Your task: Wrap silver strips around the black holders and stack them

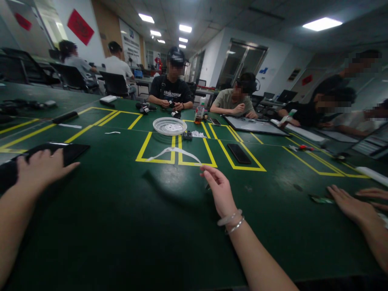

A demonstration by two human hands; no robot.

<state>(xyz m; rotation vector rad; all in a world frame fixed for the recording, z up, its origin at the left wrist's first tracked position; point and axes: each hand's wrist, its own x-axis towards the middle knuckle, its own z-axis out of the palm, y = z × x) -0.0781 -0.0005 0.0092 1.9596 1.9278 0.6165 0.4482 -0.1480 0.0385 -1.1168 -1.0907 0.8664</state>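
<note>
My right hand pinches one end of a thin white strip between thumb and fingertips. The strip arches away to the left above the green tabletop, and its far end hangs near a yellow-taped rectangle. Whether it is paper or tape I cannot tell. Two bracelets circle my right wrist. At the far left my left hand lies with fingers spread on a flat black object, partly hidden beneath it. A shorter white strip lies on the table between my left hand and a white basket.
A black phone lies inside a taped rectangle. Behind the basket's right side stands a bottle. Another person's hand rests near a small green packet at right. Several people sit around the table.
</note>
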